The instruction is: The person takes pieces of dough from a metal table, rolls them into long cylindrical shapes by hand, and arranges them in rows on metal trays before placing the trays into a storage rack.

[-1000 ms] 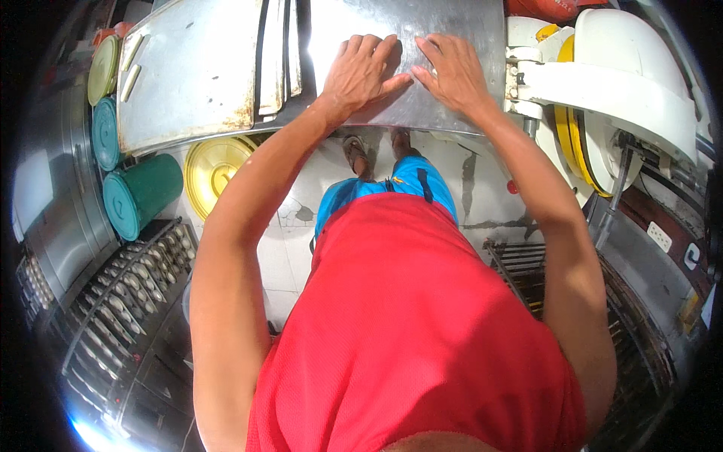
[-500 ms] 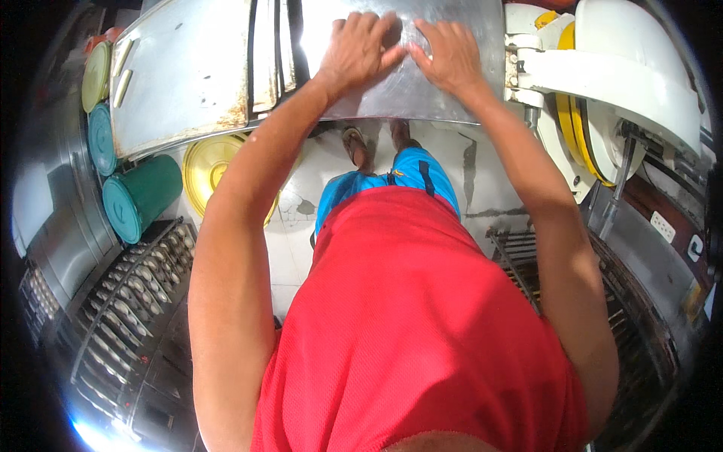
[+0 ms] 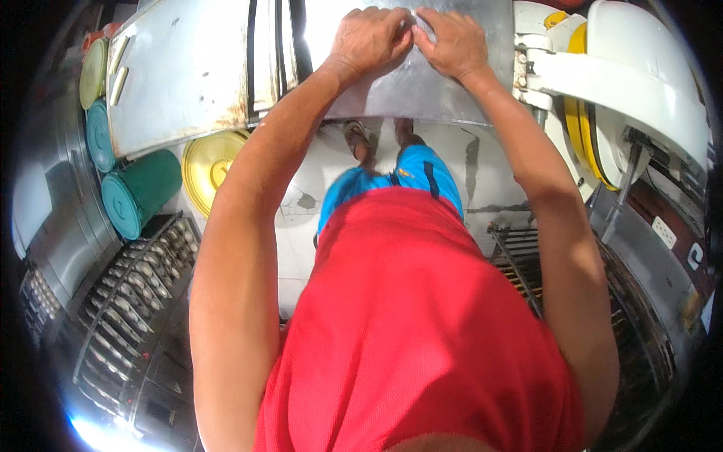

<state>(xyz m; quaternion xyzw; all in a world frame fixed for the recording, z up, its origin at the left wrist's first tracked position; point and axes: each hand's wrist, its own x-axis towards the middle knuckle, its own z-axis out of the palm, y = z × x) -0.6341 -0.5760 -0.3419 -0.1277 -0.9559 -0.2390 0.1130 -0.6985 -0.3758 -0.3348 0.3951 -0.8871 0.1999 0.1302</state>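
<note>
Across the lower centre of the frame, red shirt (image 3: 414,301) fills the foreground, both arms stretched toward top centre. Left hand (image 3: 376,38) is knuckles-up at the steel worktop (image 3: 410,98), fingers bent, packed side by side, tips hidden. Right hand (image 3: 454,45) sits just beside it, fingers slightly bent and close together, thumb aimed at the left one. Thumbs meet or nearly so; can't tell which, nor whether either hand pinches something small. Worktop spans top centre, under both hands.

My read: close two-hand work against the steel. Load both hands evenly, wrists level, thumbs lined up, pressure light so nothing skids. Reach looks long; working closer to the front edge should give better control.

Upper left: metal tray (image 3: 181,75), rusty near its lower right corner, two pale sticks (image 3: 118,85) toward its left edge, well apart from the hands. Upper right: white machine (image 3: 625,87), yellow-rimmed disc. Left side: green bin (image 3: 154,188), raised mark on its lid, too small to call lettering. No brand or label legible anywhere.
</note>
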